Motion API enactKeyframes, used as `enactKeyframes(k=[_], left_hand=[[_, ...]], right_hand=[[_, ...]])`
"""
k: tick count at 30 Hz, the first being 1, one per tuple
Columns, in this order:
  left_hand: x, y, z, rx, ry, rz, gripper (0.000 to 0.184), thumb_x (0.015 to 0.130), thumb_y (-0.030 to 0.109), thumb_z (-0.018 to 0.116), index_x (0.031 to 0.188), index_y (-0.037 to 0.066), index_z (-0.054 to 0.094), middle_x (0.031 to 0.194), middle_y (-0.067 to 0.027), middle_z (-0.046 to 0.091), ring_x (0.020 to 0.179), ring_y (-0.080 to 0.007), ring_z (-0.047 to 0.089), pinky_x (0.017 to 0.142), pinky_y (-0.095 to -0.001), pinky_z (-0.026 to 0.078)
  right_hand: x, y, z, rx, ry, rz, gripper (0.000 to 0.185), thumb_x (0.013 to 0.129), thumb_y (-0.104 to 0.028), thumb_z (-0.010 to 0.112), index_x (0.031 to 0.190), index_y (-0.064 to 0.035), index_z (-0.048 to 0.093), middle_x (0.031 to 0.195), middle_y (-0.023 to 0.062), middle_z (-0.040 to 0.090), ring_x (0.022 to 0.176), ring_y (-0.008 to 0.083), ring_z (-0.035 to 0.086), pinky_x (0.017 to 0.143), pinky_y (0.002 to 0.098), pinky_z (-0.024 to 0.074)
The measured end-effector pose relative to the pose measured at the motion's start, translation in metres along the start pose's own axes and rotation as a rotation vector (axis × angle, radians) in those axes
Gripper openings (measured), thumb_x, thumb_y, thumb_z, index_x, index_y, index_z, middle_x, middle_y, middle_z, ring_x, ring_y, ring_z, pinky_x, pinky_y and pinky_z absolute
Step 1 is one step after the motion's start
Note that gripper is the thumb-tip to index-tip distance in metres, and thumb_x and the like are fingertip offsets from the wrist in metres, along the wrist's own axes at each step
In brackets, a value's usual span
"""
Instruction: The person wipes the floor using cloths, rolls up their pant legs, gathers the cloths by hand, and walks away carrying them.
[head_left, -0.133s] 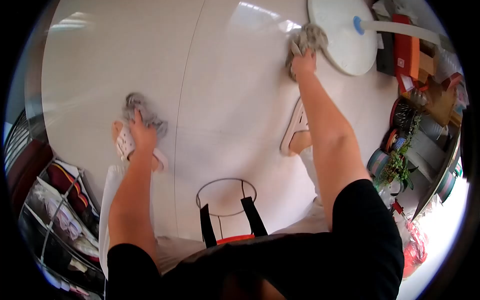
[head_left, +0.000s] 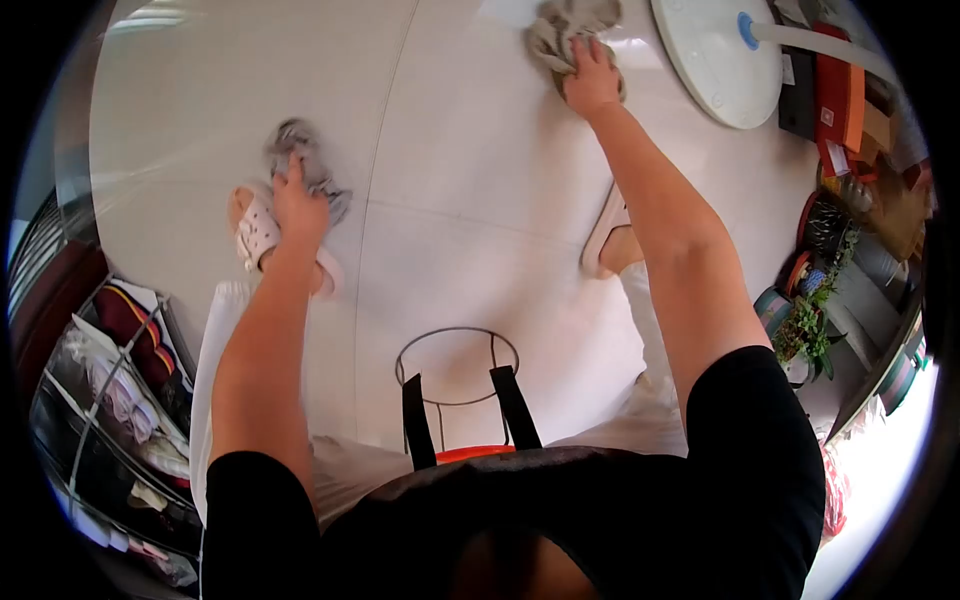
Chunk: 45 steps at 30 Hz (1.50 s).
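My left hand [head_left: 300, 200] rests on a crumpled grey rag [head_left: 292, 136] on the floor, beside the pale clog on my left foot [head_left: 258, 222]. Its index finger stretches forward over the cloth, which bunches out past the hand on both sides. Farther forward on the right, my right hand [head_left: 593, 78] presses down on a beige-grey rag [head_left: 548, 42], its fingers spread over the folds. How tightly either hand grips its cloth is partly hidden. The floor beneath is pale, glossy tile [head_left: 450, 160].
A white round base with a pole [head_left: 715, 70] stands right of my right hand. Boxes [head_left: 835, 95] and potted plants [head_left: 805, 325] line the right side. A rack of folded textiles [head_left: 125, 400] stands at the lower left. A wire ring [head_left: 458, 402] is below me.
My right hand and its rag have slid left, away from the white round base. The left hand and grey rag sit slightly farther forward. The whole view has shifted a little.
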<state>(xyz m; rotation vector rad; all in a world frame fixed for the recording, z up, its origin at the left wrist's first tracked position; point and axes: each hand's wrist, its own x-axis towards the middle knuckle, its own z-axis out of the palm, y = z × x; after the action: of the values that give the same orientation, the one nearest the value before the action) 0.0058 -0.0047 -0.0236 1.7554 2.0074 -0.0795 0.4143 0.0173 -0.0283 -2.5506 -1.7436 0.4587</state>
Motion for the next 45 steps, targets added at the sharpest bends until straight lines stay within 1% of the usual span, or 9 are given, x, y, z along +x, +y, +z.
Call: enactKeyframes(k=[9,18,20,24,25,27,29,38,45], left_hand=[[-0.086,0.032,0.010,0.153,-0.155,0.471,0.061,0.064,0.000,0.051,0.119,0.024,0.040,0.114,-0.0130,0.040,0.093,-0.0326,0.045,0.079,-0.0396,0.040],[-0.257,-0.020,0.034,0.048,-0.428,0.345,0.066,0.060,-0.001,0.059,0.119,0.022,0.041,0.112,-0.0140,0.040,0.094,-0.0338,0.043,0.083,-0.0389,0.038],[-0.285,-0.028,0.030,0.004,-0.659,0.182,0.062,0.059,-0.001,0.060,0.116,0.019,0.044,0.114,-0.0146,0.040,0.101,-0.0339,0.042,0.086,-0.0375,0.037],[-0.275,-0.054,0.044,-0.207,-0.550,0.265,0.050,0.063,0.004,0.058,0.111,0.014,0.049,0.109,-0.0176,0.047,0.101,-0.0312,0.046,0.086,-0.0332,0.038],[-0.260,-0.045,0.025,-0.337,-0.561,0.234,0.048,0.063,0.003,0.056,0.109,0.012,0.051,0.106,-0.0188,0.051,0.096,-0.0302,0.050,0.082,-0.0310,0.040],[-0.242,-0.022,-0.026,-0.380,-0.499,0.105,0.049,0.061,0.004,0.055,0.109,0.007,0.050,0.100,-0.0184,0.054,0.092,-0.0298,0.053,0.079,-0.0308,0.042],[-0.229,-0.016,-0.059,-0.416,-0.374,0.097,0.050,0.060,0.005,0.055,0.109,0.007,0.050,0.099,-0.0191,0.054,0.090,-0.0288,0.054,0.078,-0.0299,0.042],[-0.236,-0.011,-0.137,-0.923,0.006,0.024,0.055,0.061,0.003,0.055,0.115,0.001,0.043,0.103,-0.0147,0.053,0.090,-0.0200,0.053,0.075,-0.0264,0.042],[-0.253,-0.018,-0.156,-1.240,-0.100,0.002,0.058,0.061,0.000,0.054,0.117,-0.003,0.038,0.103,-0.0162,0.052,0.088,-0.0194,0.052,0.074,-0.0269,0.042]], right_hand=[[-0.186,-0.088,0.039,0.008,-0.268,-0.500,0.053,0.070,-0.008,0.046,0.119,-0.0259,0.039,0.129,0.0005,0.029,0.111,0.0365,0.031,0.089,0.0423,0.0347],[-0.391,-0.092,0.057,0.096,-0.440,-0.325,0.050,0.072,-0.006,0.042,0.119,-0.0220,0.039,0.128,0.0014,0.029,0.113,0.0371,0.028,0.088,0.0429,0.0347],[-0.426,-0.094,0.054,0.138,-0.676,-0.223,0.049,0.071,-0.005,0.043,0.118,-0.0179,0.041,0.127,0.0068,0.031,0.113,0.0350,0.029,0.089,0.0396,0.0354],[-0.414,-0.070,0.090,0.210,-0.797,-0.308,0.037,0.071,-0.009,0.047,0.108,-0.0067,0.048,0.103,0.0207,0.051,0.097,0.0308,0.048,0.084,0.0341,0.0392],[-0.382,-0.095,0.017,0.592,-1.128,0.276,0.034,0.072,-0.015,0.048,0.105,-0.0048,0.050,0.091,0.0196,0.057,0.086,0.0322,0.054,0.078,0.0335,0.0420],[-0.357,-0.082,0.016,0.704,-0.711,0.121,0.036,0.073,-0.016,0.046,0.108,-0.0055,0.050,0.089,0.0177,0.058,0.082,0.0271,0.055,0.074,0.0325,0.0427],[-0.342,-0.097,-0.041,0.923,-0.584,0.285,0.039,0.073,-0.015,0.045,0.110,-0.0040,0.048,0.092,0.0142,0.057,0.082,0.0232,0.054,0.074,0.0310,0.0420],[-0.337,-0.106,-0.144,1.380,-0.439,0.338,0.040,0.071,0.001,0.044,0.110,-0.0033,0.040,0.095,0.0088,0.051,0.083,0.0186,0.051,0.073,0.0283,0.0442],[-0.357,-0.106,-0.184,1.547,-0.209,0.337,0.038,0.072,0.001,0.046,0.109,-0.0007,0.039,0.095,0.0107,0.050,0.080,0.0207,0.052,0.071,0.0318,0.0464]])
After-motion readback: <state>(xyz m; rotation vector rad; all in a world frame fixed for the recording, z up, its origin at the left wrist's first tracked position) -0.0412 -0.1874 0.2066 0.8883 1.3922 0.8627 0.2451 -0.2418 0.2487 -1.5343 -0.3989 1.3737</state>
